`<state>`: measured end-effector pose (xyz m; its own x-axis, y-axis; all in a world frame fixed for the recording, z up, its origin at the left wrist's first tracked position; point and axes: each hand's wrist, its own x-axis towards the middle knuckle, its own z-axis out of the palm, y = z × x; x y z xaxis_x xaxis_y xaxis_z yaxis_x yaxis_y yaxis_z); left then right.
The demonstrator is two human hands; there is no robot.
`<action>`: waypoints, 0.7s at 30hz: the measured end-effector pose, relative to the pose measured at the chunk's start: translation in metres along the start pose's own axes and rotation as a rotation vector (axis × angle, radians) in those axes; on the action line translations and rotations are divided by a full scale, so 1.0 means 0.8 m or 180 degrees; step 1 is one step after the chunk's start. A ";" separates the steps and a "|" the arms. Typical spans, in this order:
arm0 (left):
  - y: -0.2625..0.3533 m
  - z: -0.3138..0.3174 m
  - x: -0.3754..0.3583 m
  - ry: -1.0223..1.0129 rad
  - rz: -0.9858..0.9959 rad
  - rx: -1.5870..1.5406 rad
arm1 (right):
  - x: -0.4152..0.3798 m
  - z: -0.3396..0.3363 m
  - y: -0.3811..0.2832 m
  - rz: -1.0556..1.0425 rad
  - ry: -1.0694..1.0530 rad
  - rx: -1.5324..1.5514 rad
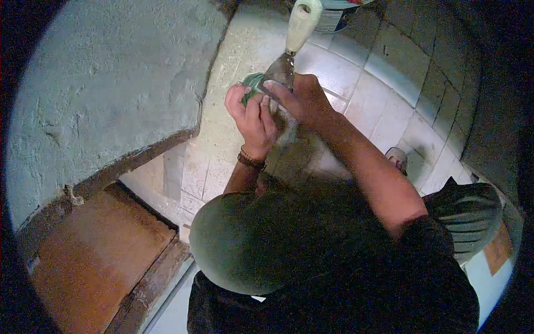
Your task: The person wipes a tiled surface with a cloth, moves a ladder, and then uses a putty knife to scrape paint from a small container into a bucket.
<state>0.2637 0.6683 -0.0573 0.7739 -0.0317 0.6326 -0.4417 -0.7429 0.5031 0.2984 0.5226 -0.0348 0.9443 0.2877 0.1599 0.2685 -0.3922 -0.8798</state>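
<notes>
A putty knife with a pale handle points away from me, its handle at the top and its dirty metal blade toward my hands. My right hand is closed on the blade end, with the thumb lying near the blade's lower edge. A shiny green item sits beside the blade. My left hand, with a dark bracelet at the wrist, has its fingers bent around this item. The fingers of both hands nearly meet, and what lies between them is partly hidden.
A rough plastered surface fills the upper left. Below it lies a brown board beside a ledge. A bucket stands at the top on the dusty tiled floor. My foot shows at the right.
</notes>
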 end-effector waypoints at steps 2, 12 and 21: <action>0.002 0.003 0.000 0.0022 -0.0043 -0.0019 | -0.005 -0.001 -0.004 0.0278 -0.0051 0.0125; 0.003 0.006 0.000 -0.0024 -0.0010 -0.0204 | -0.010 0.001 -0.004 0.0588 0.0200 0.0252; 0.004 0.010 0.000 0.0070 -0.0098 -0.0203 | -0.031 -0.016 -0.013 0.0503 -0.0128 -0.0113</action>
<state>0.2657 0.6606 -0.0603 0.7777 0.0056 0.6286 -0.4464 -0.6991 0.5586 0.2749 0.5087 -0.0238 0.9671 0.2544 0.0023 0.1246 -0.4658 -0.8761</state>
